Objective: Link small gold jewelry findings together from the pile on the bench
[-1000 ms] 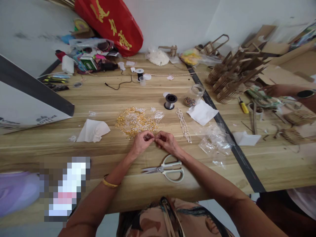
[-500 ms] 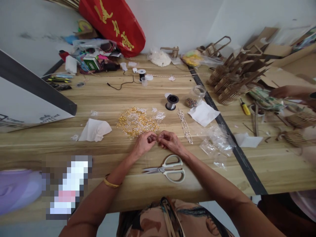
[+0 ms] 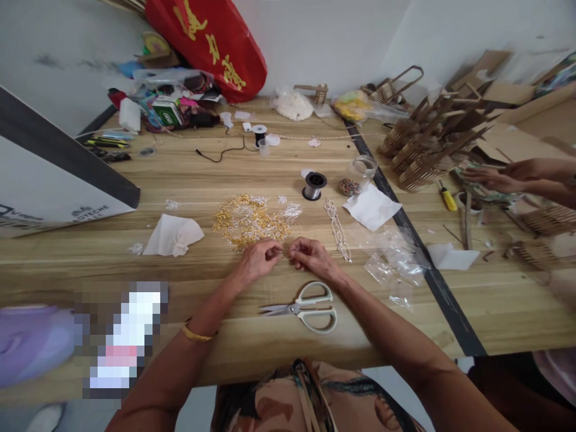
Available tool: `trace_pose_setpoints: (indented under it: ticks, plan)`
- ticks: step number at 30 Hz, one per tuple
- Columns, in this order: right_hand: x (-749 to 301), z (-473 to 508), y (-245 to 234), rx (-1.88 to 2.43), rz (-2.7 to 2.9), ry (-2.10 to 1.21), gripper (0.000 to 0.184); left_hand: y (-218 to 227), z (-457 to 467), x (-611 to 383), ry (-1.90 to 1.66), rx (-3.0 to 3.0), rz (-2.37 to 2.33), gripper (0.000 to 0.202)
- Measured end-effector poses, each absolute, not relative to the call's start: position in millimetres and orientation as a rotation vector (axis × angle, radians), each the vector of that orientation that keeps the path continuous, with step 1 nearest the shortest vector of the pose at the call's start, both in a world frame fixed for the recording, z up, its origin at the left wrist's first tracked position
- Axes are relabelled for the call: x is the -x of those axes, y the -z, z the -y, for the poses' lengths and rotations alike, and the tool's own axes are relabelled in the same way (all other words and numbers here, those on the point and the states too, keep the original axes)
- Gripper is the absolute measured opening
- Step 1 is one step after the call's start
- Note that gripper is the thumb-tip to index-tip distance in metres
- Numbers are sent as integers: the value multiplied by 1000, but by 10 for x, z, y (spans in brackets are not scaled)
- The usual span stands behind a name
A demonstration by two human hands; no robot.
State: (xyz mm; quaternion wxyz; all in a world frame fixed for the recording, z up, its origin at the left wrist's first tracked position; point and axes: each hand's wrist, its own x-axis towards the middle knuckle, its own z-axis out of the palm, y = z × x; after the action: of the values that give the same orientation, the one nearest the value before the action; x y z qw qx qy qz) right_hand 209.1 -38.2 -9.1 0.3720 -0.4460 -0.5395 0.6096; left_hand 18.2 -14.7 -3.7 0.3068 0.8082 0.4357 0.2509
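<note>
My left hand [image 3: 255, 262] and my right hand [image 3: 311, 258] rest on the wooden table [image 3: 225, 180], fingertips pinched and nearly touching each other. Each pinches something tiny that I cannot make out. Just beyond them lies a heap of small gold and silver findings [image 3: 250, 219]. A finished silver chain [image 3: 338, 231] lies to the right of the heap. White-handled scissors [image 3: 306, 308] lie shut on the table right below my right wrist.
A spool of clear thread [image 3: 313, 185], a glass jar of beads [image 3: 357, 174], white tissues [image 3: 173, 236], [image 3: 371, 207] and empty plastic bags [image 3: 393, 258] surround the work spot. Another person's hands [image 3: 504, 175] work among wooden pieces at the right. Clutter and a red bag [image 3: 211, 42] fill the far edge.
My hands have stayed pinched together at the same spot, with small finger movement. The other person's hands at the right have moved in over the wooden pieces.
</note>
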Motion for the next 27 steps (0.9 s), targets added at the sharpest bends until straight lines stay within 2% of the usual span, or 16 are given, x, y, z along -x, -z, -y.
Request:
trace_pose_setpoints:
  ticks: [9, 23, 27]
  plan:
    - [-2106, 373, 179, 1135, 1412, -1568, 23, 22, 71, -8, -467, -2235, -1121, 5]
    - [-2063, 401, 121, 1188, 1536, -1463, 12, -89, 90, 48, -294, -2327, -1109, 10]
    - [-2052, 408, 147, 1177, 1589, -1414, 10, -105, 87, 35, -368, -2296, -1128, 12]
